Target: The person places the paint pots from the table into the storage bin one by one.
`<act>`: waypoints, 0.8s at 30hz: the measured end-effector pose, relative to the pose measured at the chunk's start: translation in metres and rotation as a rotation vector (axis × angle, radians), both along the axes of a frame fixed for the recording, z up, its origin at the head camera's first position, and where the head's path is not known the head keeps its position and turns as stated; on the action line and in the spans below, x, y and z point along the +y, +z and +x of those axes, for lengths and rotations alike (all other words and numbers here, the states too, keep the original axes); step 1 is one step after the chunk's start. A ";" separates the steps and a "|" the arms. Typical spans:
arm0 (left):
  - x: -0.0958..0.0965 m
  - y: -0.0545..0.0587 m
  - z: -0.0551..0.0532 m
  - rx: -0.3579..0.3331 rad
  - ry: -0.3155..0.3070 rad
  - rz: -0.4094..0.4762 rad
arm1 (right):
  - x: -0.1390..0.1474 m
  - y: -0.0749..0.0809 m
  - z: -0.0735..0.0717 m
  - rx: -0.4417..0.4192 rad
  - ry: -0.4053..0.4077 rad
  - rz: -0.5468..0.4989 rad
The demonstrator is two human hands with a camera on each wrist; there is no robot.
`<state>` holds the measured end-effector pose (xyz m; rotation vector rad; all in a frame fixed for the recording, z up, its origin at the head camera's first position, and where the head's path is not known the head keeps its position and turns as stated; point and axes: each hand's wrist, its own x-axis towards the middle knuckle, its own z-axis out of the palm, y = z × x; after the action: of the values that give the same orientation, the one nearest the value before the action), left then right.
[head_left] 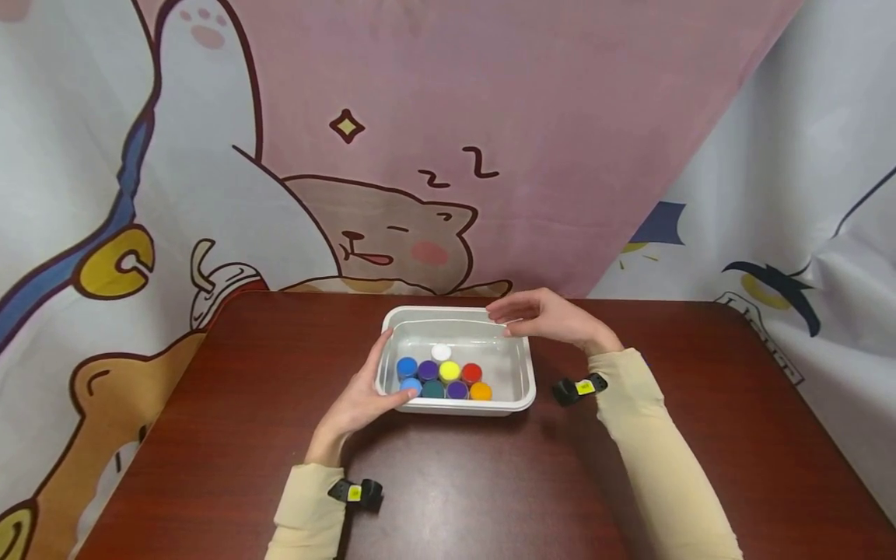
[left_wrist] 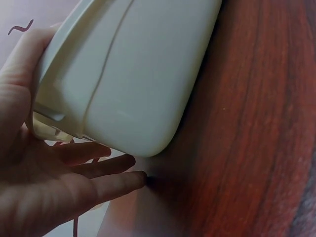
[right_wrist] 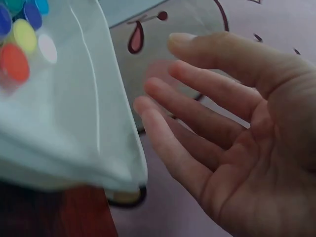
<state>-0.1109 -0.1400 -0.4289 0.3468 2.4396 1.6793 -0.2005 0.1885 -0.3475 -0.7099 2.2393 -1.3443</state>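
Observation:
A white plastic tub [head_left: 521, 397] stands on the table, tilted-looking in both wrist views. Inside, gathered toward its front, are several small round pots with coloured lids; a yellow pot [head_left: 449, 372], a red pot [head_left: 472, 373], an orange pot [head_left: 481, 391] and a white pot [head_left: 441, 352] are among them. My left hand [head_left: 360, 397] holds the tub's left end, thumb over the front rim and fingers along the outer side. Over the back right corner hovers my right hand [head_left: 549, 317], fingers extended and slightly bent, with nothing in the palm [right_wrist: 256, 163].
The dark red-brown wooden table [head_left: 448, 482] extends around the tub. A cloth [head_left: 560, 117] printed with cartoon animals hangs right behind its back edge and on both sides. Each cuff carries a black wrist device [head_left: 360, 493].

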 end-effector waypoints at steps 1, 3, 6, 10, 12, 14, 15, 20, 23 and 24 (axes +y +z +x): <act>0.000 0.000 0.000 0.003 -0.001 0.001 | 0.006 0.000 0.002 0.003 -0.017 -0.003; 0.000 0.000 -0.001 0.010 -0.004 0.005 | 0.018 -0.001 0.005 -0.006 -0.045 -0.027; 0.000 -0.001 -0.002 0.020 -0.009 0.014 | 0.037 -0.003 0.010 -0.008 -0.094 -0.038; 0.000 -0.002 -0.001 0.016 -0.009 0.013 | 0.061 -0.006 0.019 0.020 -0.153 -0.006; 0.000 -0.003 -0.001 0.011 -0.002 0.006 | 0.072 -0.008 0.023 0.037 -0.197 0.013; 0.000 -0.004 0.000 0.005 0.003 0.000 | 0.084 -0.011 0.028 0.044 -0.251 0.021; 0.000 -0.004 0.000 0.004 0.005 -0.005 | 0.089 -0.013 0.030 0.050 -0.283 0.026; 0.000 -0.004 0.000 -0.001 0.013 -0.016 | 0.113 -0.024 0.043 0.116 -0.428 0.117; 0.000 -0.003 0.000 -0.002 0.014 -0.015 | 0.123 -0.031 0.049 0.158 -0.489 0.173; 0.000 -0.003 0.000 -0.001 0.014 -0.014 | 0.126 -0.034 0.051 0.173 -0.505 0.189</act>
<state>-0.1108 -0.1398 -0.4315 0.3275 2.4575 1.6668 -0.1492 0.3146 -0.3812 -0.2012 2.7646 -1.2933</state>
